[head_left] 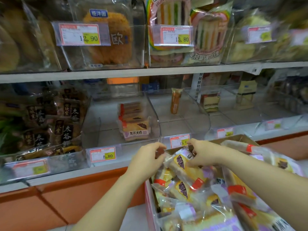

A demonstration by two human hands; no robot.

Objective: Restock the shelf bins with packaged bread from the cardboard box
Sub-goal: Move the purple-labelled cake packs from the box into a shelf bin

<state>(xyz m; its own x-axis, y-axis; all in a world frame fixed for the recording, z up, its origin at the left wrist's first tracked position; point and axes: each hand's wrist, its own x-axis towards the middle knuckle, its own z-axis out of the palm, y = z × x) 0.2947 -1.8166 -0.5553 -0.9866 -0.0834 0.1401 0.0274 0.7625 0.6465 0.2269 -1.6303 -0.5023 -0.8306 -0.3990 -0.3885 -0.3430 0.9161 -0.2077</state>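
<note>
Both hands — left hand [148, 155], right hand [204, 153] — pinch bread pack [180, 161] over cardboard box [233, 138] rim.

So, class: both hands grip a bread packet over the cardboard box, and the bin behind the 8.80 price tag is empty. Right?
No. In the head view the bin behind the 8.80 price tag holds a few bread packets. The left hand and right hand do grip a bread packet over the cardboard box.

Cardboard box [233, 139] cut off at 5 o'clock edge. Price tag [179, 140] digits partly hidden behind right hand [205, 154]. Bins [250, 55] at 2 o'clock blurred, labels [259, 34] unreadable.
</note>
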